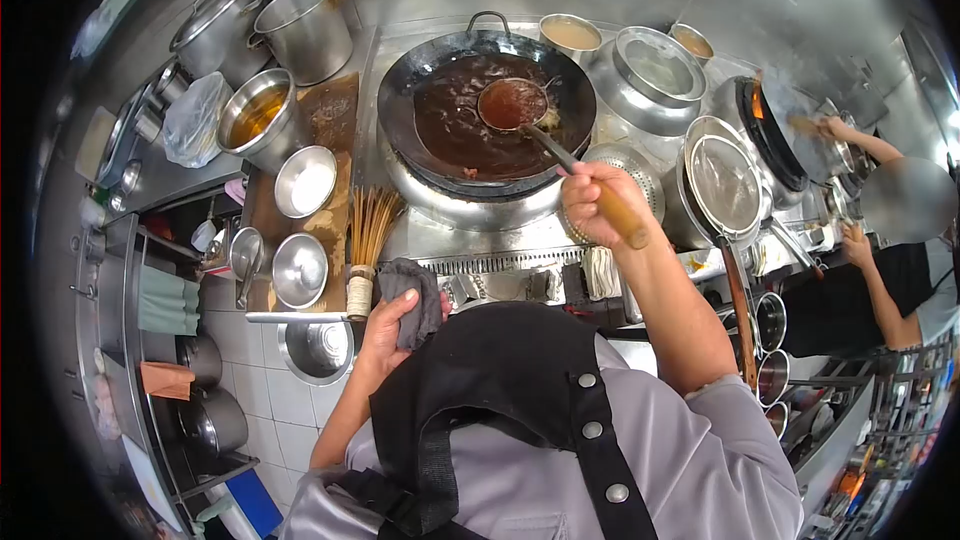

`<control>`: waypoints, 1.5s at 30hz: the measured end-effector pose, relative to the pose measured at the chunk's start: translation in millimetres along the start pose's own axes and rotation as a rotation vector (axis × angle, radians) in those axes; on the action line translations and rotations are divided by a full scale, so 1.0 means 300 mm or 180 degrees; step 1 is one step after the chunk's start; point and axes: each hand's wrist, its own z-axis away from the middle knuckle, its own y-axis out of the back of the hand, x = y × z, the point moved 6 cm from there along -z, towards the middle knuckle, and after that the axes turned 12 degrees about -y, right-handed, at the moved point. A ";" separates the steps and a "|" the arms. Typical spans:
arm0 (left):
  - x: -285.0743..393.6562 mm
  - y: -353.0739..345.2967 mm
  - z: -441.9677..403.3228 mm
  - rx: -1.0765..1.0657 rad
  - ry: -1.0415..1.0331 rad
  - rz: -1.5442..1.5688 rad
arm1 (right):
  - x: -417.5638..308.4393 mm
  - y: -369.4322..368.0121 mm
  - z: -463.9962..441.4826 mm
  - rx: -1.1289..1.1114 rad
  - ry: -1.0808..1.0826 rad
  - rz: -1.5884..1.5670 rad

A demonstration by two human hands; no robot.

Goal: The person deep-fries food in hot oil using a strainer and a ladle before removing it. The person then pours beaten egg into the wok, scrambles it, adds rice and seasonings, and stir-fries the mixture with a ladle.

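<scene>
In front of me a large black wok [400, 105] sits on the stove, holding dark brown liquid [445, 105]. My right hand [598, 202] is wrapped round the wooden handle of a ladle [512, 103], whose round bowl lies in the wok with reddish-brown liquid in it. Near my chest, my left hand [395, 325] grips a dark grey cloth [410, 295]. Beside that hand stands a bamboo wok brush [368, 230], its bristles pointing up and its bound end down.
Left of the wok are metal bowls [306, 182], a pot of amber liquid [262, 120] and tall stockpots [305, 35]. At right, a mesh strainer [725, 185] rests on a pot. Another person [860, 280] works at a second wok [765, 145] farther right.
</scene>
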 end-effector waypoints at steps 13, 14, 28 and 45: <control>-0.045 -0.063 -0.089 -0.0071 0.0193 -0.0066 | -0.050 -0.067 0.415 -0.1809 0.0248 -0.1575; -0.055 -0.065 -0.100 -0.0048 0.0215 -0.0080 | -0.060 -0.047 0.464 -0.1841 0.0316 -0.1572; -0.111 -0.183 -0.157 -0.0087 0.0636 -0.0140 | -0.098 0.552 0.935 0.5036 0.1972 0.4973; -0.004 -0.027 -0.016 0.0160 -0.0090 -0.0054 | -0.060 0.150 0.008 0.2363 0.1473 0.3815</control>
